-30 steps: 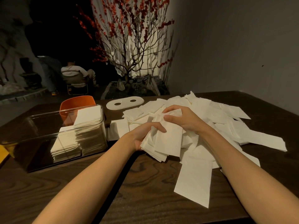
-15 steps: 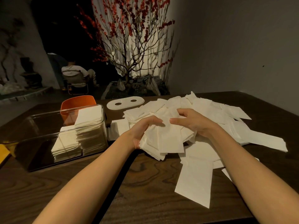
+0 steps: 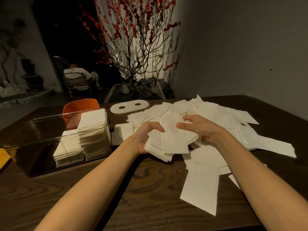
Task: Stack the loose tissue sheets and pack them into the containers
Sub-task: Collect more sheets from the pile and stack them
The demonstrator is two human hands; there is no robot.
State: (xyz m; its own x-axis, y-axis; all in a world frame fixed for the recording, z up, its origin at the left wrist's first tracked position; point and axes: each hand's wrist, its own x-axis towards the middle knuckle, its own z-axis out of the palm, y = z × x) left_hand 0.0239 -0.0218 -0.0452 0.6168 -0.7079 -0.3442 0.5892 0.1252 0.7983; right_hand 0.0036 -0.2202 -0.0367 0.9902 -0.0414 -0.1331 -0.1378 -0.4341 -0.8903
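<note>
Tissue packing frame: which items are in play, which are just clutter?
In play:
left hand and right hand, gripping a gathered stack
loose tissue pile
clear container, partly filled

Clutter:
white lid with two holes
orange bowl
potted red-blossom tree

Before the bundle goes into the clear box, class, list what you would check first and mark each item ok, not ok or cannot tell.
1. Left hand grips the bundle of tissues: ok.
2. Right hand holds the bundle's other side: ok.
3. Bundle edges squared: not ok, sheets fan out unevenly.
4. Clear container open on top: ok, its white lid lies apart on the table.
5. Free room in the container: ok, stacks fill only its right end.
6. All loose sheets gathered: not ok, many remain spread over the table.
</note>
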